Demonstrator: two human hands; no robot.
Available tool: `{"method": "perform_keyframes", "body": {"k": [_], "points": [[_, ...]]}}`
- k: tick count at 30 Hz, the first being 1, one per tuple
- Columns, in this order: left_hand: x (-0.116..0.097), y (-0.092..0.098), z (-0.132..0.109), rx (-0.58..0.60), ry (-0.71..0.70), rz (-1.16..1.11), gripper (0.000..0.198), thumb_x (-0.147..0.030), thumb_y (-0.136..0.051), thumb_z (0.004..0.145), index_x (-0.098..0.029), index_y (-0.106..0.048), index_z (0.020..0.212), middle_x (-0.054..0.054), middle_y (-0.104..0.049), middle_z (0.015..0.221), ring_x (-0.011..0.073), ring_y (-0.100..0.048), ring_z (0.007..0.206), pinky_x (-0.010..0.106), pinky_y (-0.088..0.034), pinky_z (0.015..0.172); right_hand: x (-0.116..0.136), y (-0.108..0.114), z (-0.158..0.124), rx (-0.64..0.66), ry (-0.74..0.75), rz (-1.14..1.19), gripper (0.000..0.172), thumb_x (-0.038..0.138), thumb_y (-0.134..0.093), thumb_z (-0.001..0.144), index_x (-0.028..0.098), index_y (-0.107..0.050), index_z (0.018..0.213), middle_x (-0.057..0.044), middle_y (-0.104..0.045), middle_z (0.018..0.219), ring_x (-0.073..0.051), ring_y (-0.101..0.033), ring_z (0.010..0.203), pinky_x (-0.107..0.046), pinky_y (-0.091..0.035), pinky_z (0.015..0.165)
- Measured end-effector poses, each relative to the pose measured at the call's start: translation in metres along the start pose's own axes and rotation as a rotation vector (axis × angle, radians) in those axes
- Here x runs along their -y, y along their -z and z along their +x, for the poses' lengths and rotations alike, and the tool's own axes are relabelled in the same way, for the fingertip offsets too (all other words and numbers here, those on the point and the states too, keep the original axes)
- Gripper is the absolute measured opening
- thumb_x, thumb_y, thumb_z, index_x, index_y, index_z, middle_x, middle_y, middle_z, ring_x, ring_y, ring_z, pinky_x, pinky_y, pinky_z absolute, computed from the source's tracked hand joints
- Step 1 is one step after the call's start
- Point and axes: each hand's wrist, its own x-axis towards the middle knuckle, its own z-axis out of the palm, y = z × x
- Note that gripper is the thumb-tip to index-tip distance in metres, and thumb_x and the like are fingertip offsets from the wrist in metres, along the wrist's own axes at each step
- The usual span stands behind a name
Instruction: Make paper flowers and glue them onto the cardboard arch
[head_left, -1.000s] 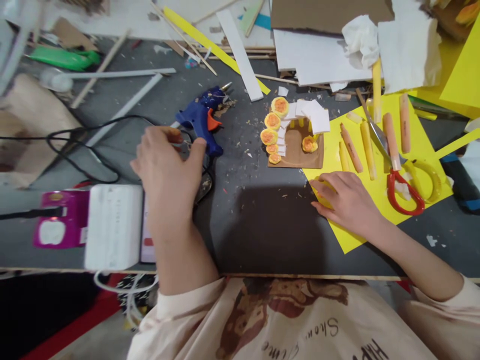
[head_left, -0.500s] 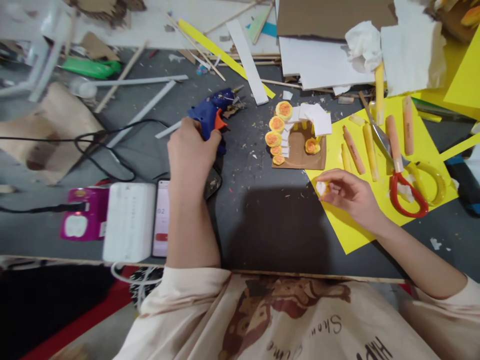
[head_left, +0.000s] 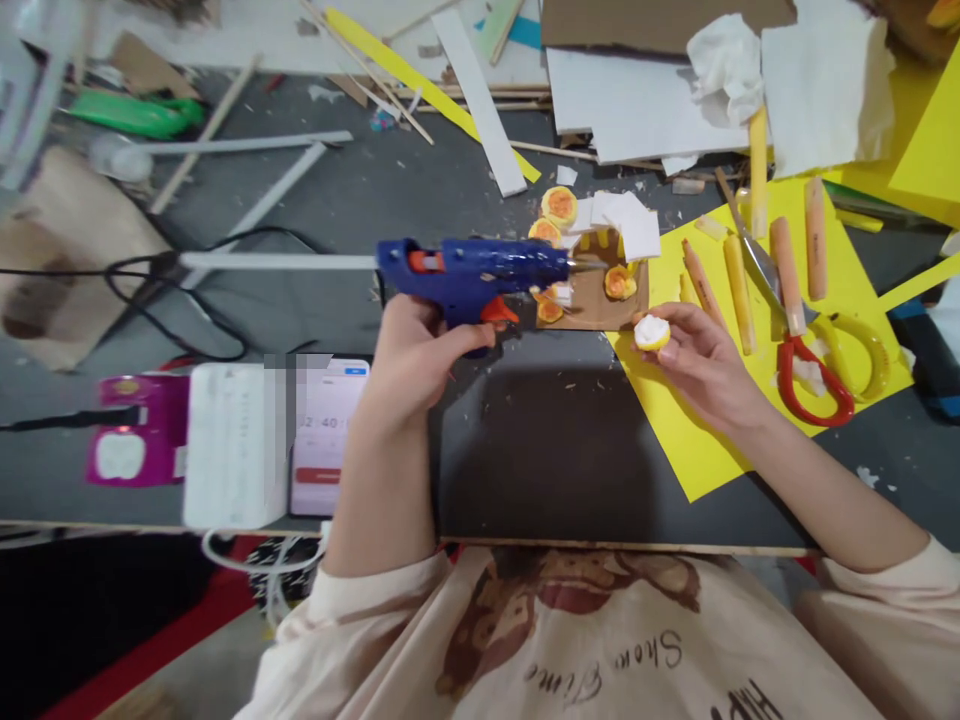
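Note:
My left hand (head_left: 420, 355) is wrapped round the handle of a blue glue gun (head_left: 480, 268) with an orange trigger. A long white glue stick (head_left: 285, 262) runs out of its back, and its nozzle points right, over the cardboard model. Between the fingertips of my right hand (head_left: 705, 360) is a small round yellow piece (head_left: 652, 332), its white side turned up. The brown cardboard base (head_left: 592, 317) carries white card pieces (head_left: 631, 225) and several yellow-orange rounds (head_left: 559, 207). The glue gun hides part of the row of rounds.
Red-and-yellow scissors (head_left: 814, 385) and several crayon-like sticks (head_left: 741, 300) lie on a yellow sheet (head_left: 690, 470) at the right. A phone (head_left: 322, 485), a white box (head_left: 232, 450) and a magenta device (head_left: 142, 400) stand at the left. A black cable (head_left: 52, 272) crosses the table's left side.
My left hand has lifted the glue gun off the table and brought it right, its nozzle now level over the model. My right hand has turned the yellow piece, showing more of its white side.

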Motion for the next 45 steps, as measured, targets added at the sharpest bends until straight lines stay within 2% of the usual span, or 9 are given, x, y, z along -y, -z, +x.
{"method": "perform_keyframes", "body": {"k": [4, 8, 13, 17, 21, 24, 27, 32, 45], "points": [[-0.004, -0.002, -0.009, 0.163, 0.036, 0.096, 0.018, -0.018, -0.071, 0.048, -0.017, -0.067, 0.065, -0.002, -0.067, 0.062, 0.0127, -0.058, 0.058, 0.022, -0.046, 0.053, -0.001, 0.003, 0.003, 0.008, 0.072, -0.043, 0.031, 0.028, -0.086, 0.068, 0.030, -0.070, 0.094, 0.005, -0.069, 0.097, -0.010, -0.068, 0.090, -0.024, -0.059, 0.087], [-0.013, -0.008, -0.015, 0.275, 0.054, 0.103, 0.010, -0.020, -0.065, 0.053, -0.018, -0.064, 0.062, -0.002, -0.065, 0.060, 0.0101, -0.053, 0.051, 0.020, -0.041, 0.047, 0.002, 0.003, 0.006, 0.004, 0.108, -0.100, 0.032, 0.031, -0.085, 0.069, 0.029, -0.068, 0.096, 0.004, -0.068, 0.100, -0.012, -0.067, 0.091, -0.028, -0.060, 0.088], [-0.013, -0.017, -0.017, 0.200, 0.111, 0.166, 0.018, -0.031, -0.073, 0.054, -0.017, -0.062, 0.058, 0.001, -0.063, 0.053, 0.0077, -0.043, 0.039, 0.021, -0.031, 0.035, 0.001, 0.005, 0.008, -0.004, 0.086, -0.138, 0.037, 0.035, -0.087, 0.065, 0.029, -0.066, 0.095, 0.002, -0.069, 0.103, -0.014, -0.067, 0.094, -0.029, -0.060, 0.087], [-0.008, -0.016, -0.016, 0.181, 0.062, 0.239, 0.021, -0.035, -0.075, 0.056, -0.017, -0.068, 0.065, 0.003, -0.069, 0.062, 0.0090, -0.046, 0.041, 0.022, -0.035, 0.036, 0.000, 0.007, 0.008, -0.001, 0.105, -0.190, 0.040, 0.040, -0.087, 0.065, 0.028, -0.064, 0.096, 0.000, -0.069, 0.106, -0.015, -0.068, 0.095, -0.031, -0.060, 0.088], [-0.005, -0.016, -0.017, 0.161, 0.015, 0.357, 0.021, -0.037, -0.075, 0.058, -0.018, -0.066, 0.060, -0.001, -0.062, 0.051, 0.0092, -0.046, 0.039, 0.022, -0.040, 0.038, -0.001, 0.009, 0.010, -0.056, 0.184, -0.261, 0.040, 0.044, -0.085, 0.066, 0.028, -0.062, 0.095, -0.001, -0.068, 0.105, -0.016, -0.067, 0.096, -0.033, -0.058, 0.091], [-0.004, -0.019, -0.019, 0.152, -0.056, 0.403, 0.024, -0.040, -0.072, 0.063, -0.018, -0.063, 0.057, -0.001, -0.062, 0.053, 0.0121, -0.054, 0.045, 0.024, -0.048, 0.045, -0.002, 0.011, 0.011, -0.067, 0.228, -0.281, 0.038, 0.043, -0.084, 0.068, 0.028, -0.062, 0.096, 0.000, -0.067, 0.107, -0.017, -0.068, 0.097, -0.034, -0.057, 0.094], [-0.003, -0.024, -0.022, 0.120, -0.116, 0.393, 0.021, -0.037, -0.072, 0.062, -0.019, -0.065, 0.068, 0.001, -0.069, 0.070, 0.0180, -0.066, 0.065, 0.027, -0.058, 0.062, -0.004, 0.013, 0.011, -0.049, 0.244, -0.277, 0.037, 0.040, -0.084, 0.070, 0.028, -0.062, 0.097, 0.000, -0.067, 0.106, -0.015, -0.068, 0.096, -0.033, -0.057, 0.094], [0.000, -0.027, -0.024, 0.078, -0.158, 0.377, 0.027, -0.032, -0.072, 0.060, -0.020, -0.064, 0.083, 0.003, -0.073, 0.091, 0.0238, -0.070, 0.088, 0.034, -0.059, 0.087, -0.005, 0.013, 0.011, -0.063, 0.219, -0.311, 0.040, 0.044, -0.084, 0.068, 0.027, -0.062, 0.098, -0.001, -0.068, 0.105, -0.016, -0.068, 0.096, -0.032, -0.057, 0.091], [0.000, -0.025, -0.021, 0.063, -0.140, 0.448, 0.015, -0.030, -0.068, 0.061, -0.021, -0.062, 0.071, 0.001, -0.071, 0.084, 0.0238, -0.069, 0.088, 0.033, -0.057, 0.090, -0.007, 0.014, 0.010, -0.018, 0.248, -0.346, 0.037, 0.043, -0.082, 0.071, 0.027, -0.061, 0.098, 0.000, -0.069, 0.102, -0.016, -0.068, 0.094, -0.032, -0.058, 0.090]]}}
